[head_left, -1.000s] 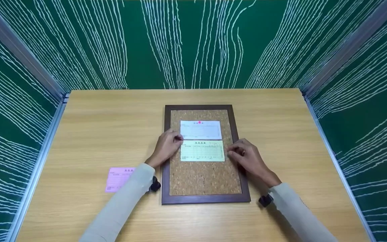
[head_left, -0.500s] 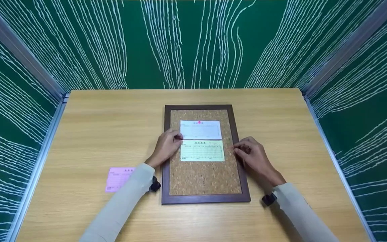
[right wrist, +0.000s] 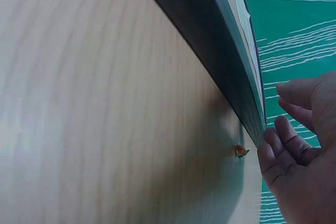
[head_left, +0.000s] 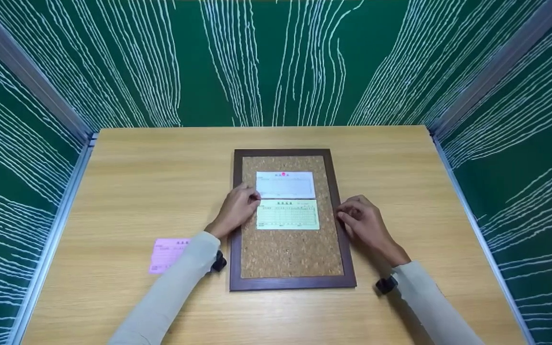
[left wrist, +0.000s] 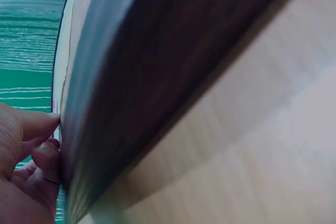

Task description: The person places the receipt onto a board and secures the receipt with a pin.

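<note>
A brown-framed cork board (head_left: 293, 256) lies on the table. On it a white slip (head_left: 285, 185) with a pink pin (head_left: 283, 174) at its top edge lies just above a green slip (head_left: 288, 214). My left hand (head_left: 235, 208) pinches the green slip's upper left corner, thumb and finger together; the left wrist view shows this hand (left wrist: 26, 156) from the side. Beside the board's right edge, my right hand (head_left: 364, 225) has bent, loose fingers. The right wrist view shows that hand (right wrist: 304, 145) with its fingers parted and nothing between them.
A pink slip (head_left: 166, 254) lies on the table left of the board, partly behind the left sleeve. In the right wrist view, a small orange and green item (right wrist: 241, 151) lies beside the board's frame. Green walls with white lines enclose the table.
My right hand has moved right, from beside the green slip over the cork to the board's right frame edge. My left hand has stayed at the slip's corner.
</note>
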`<action>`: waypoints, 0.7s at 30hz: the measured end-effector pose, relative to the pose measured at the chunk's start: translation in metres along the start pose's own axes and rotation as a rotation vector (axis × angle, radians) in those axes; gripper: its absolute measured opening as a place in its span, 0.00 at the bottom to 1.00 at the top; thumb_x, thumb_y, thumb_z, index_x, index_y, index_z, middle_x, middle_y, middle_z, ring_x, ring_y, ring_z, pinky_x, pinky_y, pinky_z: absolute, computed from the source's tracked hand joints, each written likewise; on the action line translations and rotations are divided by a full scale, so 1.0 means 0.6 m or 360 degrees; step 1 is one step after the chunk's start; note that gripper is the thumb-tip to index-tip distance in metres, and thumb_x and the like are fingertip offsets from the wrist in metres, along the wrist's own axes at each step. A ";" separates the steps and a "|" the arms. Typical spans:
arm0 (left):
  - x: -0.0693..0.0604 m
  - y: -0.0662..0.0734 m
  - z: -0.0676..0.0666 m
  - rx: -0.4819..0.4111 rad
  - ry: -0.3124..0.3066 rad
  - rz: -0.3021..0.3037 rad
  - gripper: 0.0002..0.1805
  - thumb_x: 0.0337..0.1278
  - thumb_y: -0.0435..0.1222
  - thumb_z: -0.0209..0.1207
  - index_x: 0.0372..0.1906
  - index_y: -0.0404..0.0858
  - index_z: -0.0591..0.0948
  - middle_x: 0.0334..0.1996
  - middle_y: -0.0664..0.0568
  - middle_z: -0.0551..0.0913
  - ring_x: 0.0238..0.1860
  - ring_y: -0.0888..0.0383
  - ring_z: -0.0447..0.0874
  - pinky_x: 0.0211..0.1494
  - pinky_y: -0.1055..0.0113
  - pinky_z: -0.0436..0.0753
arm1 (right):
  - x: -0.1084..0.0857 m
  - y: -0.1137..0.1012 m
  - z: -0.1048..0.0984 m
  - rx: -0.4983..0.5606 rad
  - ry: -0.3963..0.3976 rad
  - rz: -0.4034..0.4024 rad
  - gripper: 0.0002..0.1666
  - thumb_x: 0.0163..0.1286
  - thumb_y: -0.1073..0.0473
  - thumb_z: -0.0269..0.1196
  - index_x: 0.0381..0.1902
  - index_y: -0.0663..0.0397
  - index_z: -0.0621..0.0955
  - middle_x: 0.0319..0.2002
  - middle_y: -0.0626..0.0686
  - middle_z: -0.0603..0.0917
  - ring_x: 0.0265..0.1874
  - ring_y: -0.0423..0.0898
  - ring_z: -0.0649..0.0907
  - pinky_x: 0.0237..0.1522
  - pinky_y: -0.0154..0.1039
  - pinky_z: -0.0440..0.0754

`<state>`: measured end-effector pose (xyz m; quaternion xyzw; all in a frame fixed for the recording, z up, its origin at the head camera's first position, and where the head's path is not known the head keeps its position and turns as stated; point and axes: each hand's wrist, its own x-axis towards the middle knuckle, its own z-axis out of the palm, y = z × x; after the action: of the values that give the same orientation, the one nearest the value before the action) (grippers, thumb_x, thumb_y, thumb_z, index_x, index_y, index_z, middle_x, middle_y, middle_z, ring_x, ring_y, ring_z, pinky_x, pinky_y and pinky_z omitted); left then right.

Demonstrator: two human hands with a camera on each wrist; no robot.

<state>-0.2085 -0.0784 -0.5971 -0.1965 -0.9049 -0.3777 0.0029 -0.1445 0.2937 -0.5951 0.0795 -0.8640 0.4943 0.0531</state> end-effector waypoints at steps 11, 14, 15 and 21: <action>-0.005 0.018 -0.013 0.0180 -0.0101 -0.0016 0.06 0.76 0.31 0.65 0.49 0.34 0.90 0.50 0.44 0.85 0.51 0.48 0.87 0.54 0.52 0.88 | -0.008 -0.010 -0.005 0.0041 0.0048 0.0003 0.06 0.70 0.79 0.70 0.44 0.75 0.88 0.48 0.69 0.84 0.47 0.68 0.83 0.48 0.34 0.81; -0.008 0.021 -0.015 0.0214 -0.0118 -0.0015 0.07 0.77 0.32 0.65 0.50 0.34 0.90 0.52 0.44 0.84 0.51 0.48 0.87 0.53 0.52 0.88 | -0.006 0.003 -0.009 0.0014 0.0044 0.0009 0.07 0.70 0.76 0.72 0.45 0.70 0.89 0.49 0.66 0.85 0.50 0.64 0.84 0.52 0.42 0.81; -0.008 0.022 -0.016 0.0223 -0.0125 -0.0009 0.07 0.77 0.32 0.65 0.50 0.34 0.90 0.52 0.44 0.84 0.52 0.47 0.87 0.54 0.51 0.88 | -0.006 0.008 -0.011 0.0005 0.0042 0.0012 0.07 0.71 0.75 0.73 0.45 0.67 0.90 0.50 0.64 0.86 0.50 0.62 0.84 0.53 0.44 0.81; -0.009 0.026 -0.018 0.0297 -0.0161 0.0052 0.09 0.76 0.32 0.67 0.51 0.32 0.90 0.54 0.40 0.85 0.62 0.41 0.83 0.59 0.47 0.87 | -0.007 0.018 -0.018 -0.0044 0.0024 0.0034 0.06 0.73 0.71 0.74 0.46 0.61 0.91 0.51 0.59 0.87 0.54 0.55 0.83 0.61 0.49 0.79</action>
<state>-0.1996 -0.0778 -0.5798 -0.2288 -0.9318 -0.2811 -0.0185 -0.1423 0.3090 -0.5994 0.0657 -0.8711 0.4835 0.0553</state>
